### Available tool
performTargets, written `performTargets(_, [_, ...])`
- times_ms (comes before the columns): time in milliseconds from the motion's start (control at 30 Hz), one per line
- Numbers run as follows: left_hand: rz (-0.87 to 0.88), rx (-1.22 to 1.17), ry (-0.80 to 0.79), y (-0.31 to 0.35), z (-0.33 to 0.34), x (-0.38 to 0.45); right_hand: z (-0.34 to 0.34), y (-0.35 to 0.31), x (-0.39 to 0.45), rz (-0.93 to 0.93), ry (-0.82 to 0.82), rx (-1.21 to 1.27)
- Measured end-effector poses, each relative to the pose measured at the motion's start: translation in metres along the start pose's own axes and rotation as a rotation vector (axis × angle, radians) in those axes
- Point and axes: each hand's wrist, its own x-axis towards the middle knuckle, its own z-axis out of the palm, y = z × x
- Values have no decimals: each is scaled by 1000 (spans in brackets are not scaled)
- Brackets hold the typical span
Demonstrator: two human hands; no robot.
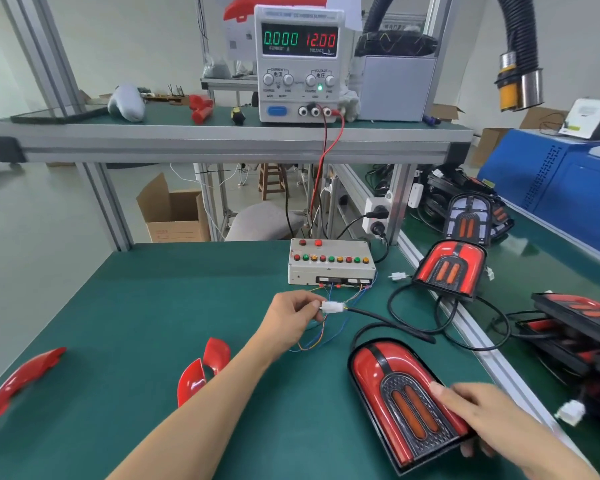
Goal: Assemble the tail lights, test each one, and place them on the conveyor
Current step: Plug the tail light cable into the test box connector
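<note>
Checking the near tail light (406, 400): it lay flat on the green tabletop (153, 306), lower right, long axis running from near-right up to far-left, rounded end away from me. My right hand (492, 417) was on its near right edge, fingers (444, 391) curled over the lens and thumb under the rim, so gripping it. Its black cable (395, 323) ran up-left to the white connector (332, 307), just in front of the test box (329, 265). Left hand (291, 311) pinched that connector, fingers narrow, thumb and forefinger on the plug. Supply (298, 60) read zero current, lamp looked dark. My read: test step, mating or unmating the plug; left hand was the one on it. Second tail light (451, 268) sat just right of the box. Red shells (205, 368) lay near left.
</note>
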Motion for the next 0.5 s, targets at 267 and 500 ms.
performTargets(267, [6,81,61,-2,8,-4,22,9,-13,-213,24,289])
performTargets(500, [62,365,-149,-8,8,-15,27,5,-6,-267,116,747])
